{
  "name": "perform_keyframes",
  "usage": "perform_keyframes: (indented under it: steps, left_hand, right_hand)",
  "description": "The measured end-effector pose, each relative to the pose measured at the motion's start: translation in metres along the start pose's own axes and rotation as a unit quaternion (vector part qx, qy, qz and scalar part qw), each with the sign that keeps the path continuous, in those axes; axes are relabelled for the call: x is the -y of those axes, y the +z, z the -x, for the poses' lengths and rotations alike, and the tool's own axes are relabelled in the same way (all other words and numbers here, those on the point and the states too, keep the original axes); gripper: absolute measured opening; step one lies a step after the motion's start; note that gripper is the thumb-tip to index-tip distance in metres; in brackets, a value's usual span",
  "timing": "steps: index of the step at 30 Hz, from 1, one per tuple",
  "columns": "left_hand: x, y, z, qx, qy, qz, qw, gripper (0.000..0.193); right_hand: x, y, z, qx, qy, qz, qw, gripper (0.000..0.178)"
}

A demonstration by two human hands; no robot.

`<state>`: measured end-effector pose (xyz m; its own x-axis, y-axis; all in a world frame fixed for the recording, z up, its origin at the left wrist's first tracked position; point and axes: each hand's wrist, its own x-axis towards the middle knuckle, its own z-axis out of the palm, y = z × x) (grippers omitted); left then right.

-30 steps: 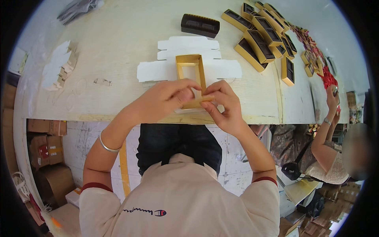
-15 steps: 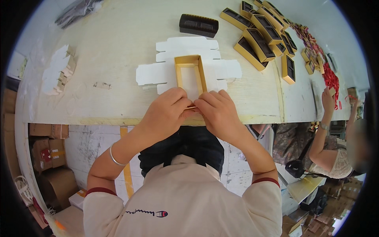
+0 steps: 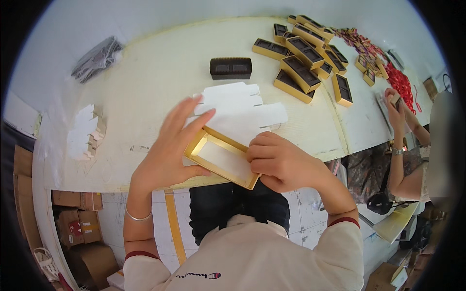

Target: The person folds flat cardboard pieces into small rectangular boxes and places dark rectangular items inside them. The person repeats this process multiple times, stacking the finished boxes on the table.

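Observation:
A small open-topped gold box (image 3: pixel 221 167) with a white floor is tilted at an angle over the table's near edge. My right hand (image 3: pixel 279 162) has its fingers curled over the right end wall and grips it. My left hand (image 3: pixel 170 145) is spread around the other end: the thumb lies along the near wall, while the long fingers stretch out past the far corner. Flat white die-cut card blanks (image 3: pixel 238 109) lie just beyond the box, partly hidden by my left fingers. Behind them sits a black plastic insert tray (image 3: pixel 231 68).
Several gold boxes with black inserts (image 3: pixel 301 72) are heaped at the far right. Past them are red ribbons (image 3: pixel 399 85) and a co-worker's hands (image 3: pixel 395 106) holding a small piece. Folded white card pieces (image 3: pixel 85 133) stand at left, below a plastic-wrapped dark bundle (image 3: pixel 98 58).
The gold box has turned from upright on the blanks to slanted, nearer me. My left hand has left the near end and spread open; my right hand has shifted right with the box.

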<state>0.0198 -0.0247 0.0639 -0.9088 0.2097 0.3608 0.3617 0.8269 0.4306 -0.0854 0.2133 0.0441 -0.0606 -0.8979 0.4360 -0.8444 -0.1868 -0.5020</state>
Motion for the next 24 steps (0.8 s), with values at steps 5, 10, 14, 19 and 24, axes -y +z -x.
perform_keyframes:
  steps: [5, 10, 14, 19, 24]
  left_hand:
    - [0.023, 0.036, 0.003, -0.007, -0.060, 0.044, 0.997, 0.072]
    - [0.031, 0.081, -0.010, -0.046, -0.103, 0.024, 0.993, 0.070]
    - [0.037, 0.083, 0.000, -0.097, -0.072, 0.035, 0.992, 0.079]
    - [0.041, 0.095, 0.005, -0.160, -0.042, 0.028, 0.986, 0.086]
    - [0.042, 0.100, 0.004, -0.160, -0.053, 0.062, 0.984, 0.088]
  right_hand:
    - [-0.084, -0.028, -0.021, -0.172, 0.094, -0.184, 0.963, 0.043]
    - [-0.200, -0.028, -0.050, -0.078, 0.174, 0.329, 0.925, 0.023]
    - [-0.223, -0.018, -0.078, 0.029, 0.196, 0.415, 0.888, 0.013]
    - [-0.216, -0.023, -0.082, -0.042, 0.200, 0.389, 0.898, 0.020]
    - [-0.167, -0.050, -0.075, -0.219, 0.209, 0.202, 0.932, 0.022]
